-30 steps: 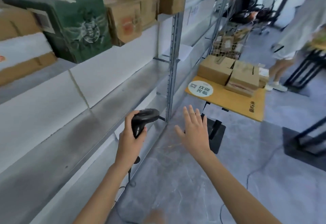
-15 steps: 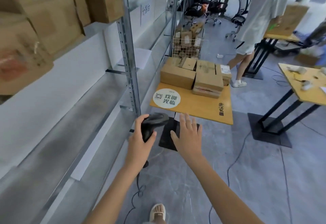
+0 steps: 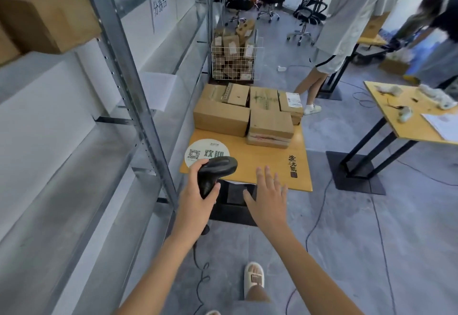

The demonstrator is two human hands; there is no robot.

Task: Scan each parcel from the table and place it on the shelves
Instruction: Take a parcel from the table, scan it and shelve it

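Leftmost, the metal shelves (image 3: pixel 138 106) run from near to far along the wall, with a brown parcel on the shelf (image 3: pixel 47 17) resting on an upper level at the far left. Just right of the upright post, the left hand (image 3: pixel 195 203) grips the handle of a black barcode scanner (image 3: pixel 215 171), fingers and thumb curled round it, the scanner head pointing towards the far side; its cable (image 3: pixel 198 272) trails down to the floor. Beyond the scanner stands the wooden tabletop (image 3: pixel 267 163), its near-left corner carrying a round white sticker (image 3: pixel 207 152) partly hidden by the scanner. On the far half of that tabletop sits the cluster of parcels (image 3: pixel 247 114), cardboard boxes packed touching one another, some stacked. Farther still, a wire basket (image 3: pixel 235 59) holds more boxes. To the right of the scanner, the right hand (image 3: pixel 267 200) hovers over the near edge of the tabletop, fingers straight and spread, holding nothing. Near the bottom, a foot in a pale slipper (image 3: pixel 254 277) stands on the grey floor. Farther right, a person in light clothing (image 3: pixel 347 24) stands beside a second tabletop (image 3: pixel 406 121) strewn with small pale items.
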